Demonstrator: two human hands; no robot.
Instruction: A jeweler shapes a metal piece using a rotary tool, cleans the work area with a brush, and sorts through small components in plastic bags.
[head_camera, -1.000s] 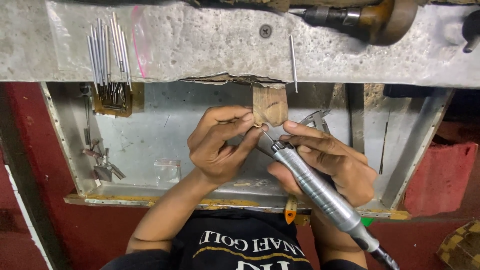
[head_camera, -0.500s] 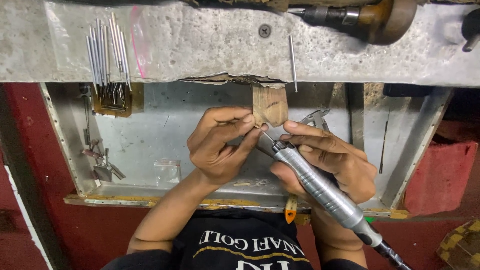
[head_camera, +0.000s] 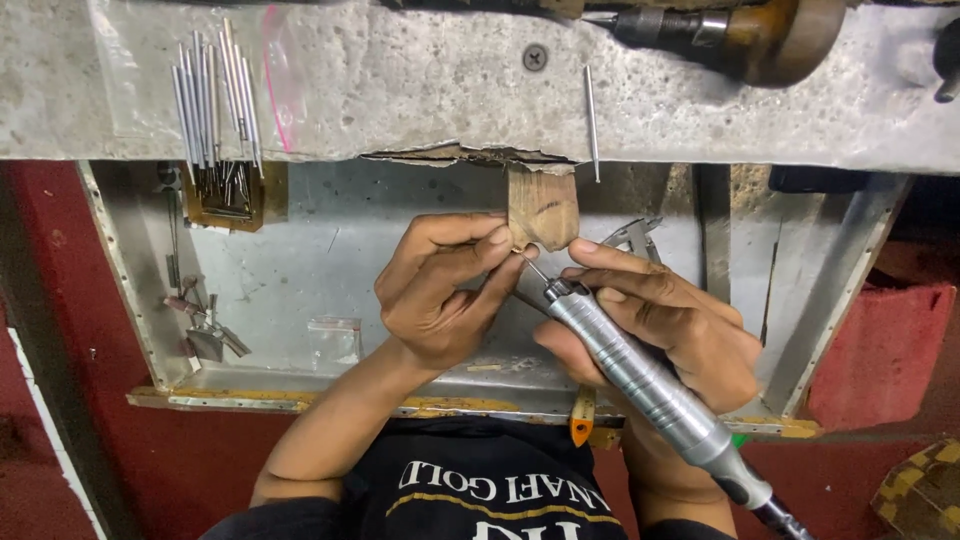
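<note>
My right hand (head_camera: 665, 325) grips a silver rotary handpiece (head_camera: 640, 375) like a pen, its thin bit pointing up-left toward my left fingertips. My left hand (head_camera: 440, 290) pinches something very small between thumb and forefinger, pressed against the wooden bench peg (head_camera: 542, 208) that juts from the grey workbench edge (head_camera: 420, 90). The pinched item is hidden by the fingers. The bit's tip meets the left fingertips just below the peg.
A metal catch tray (head_camera: 300, 260) lies under the bench, with small tools (head_camera: 200, 325) at its left and pliers (head_camera: 635, 235) behind my right hand. Several thin burs (head_camera: 210, 100) lie on the bench top, a single bur (head_camera: 591, 120) near the peg, and a dark motor tool (head_camera: 730, 30) at top right.
The handpiece and right hand have shifted very slightly; both hands stay at the peg in the same hold.
</note>
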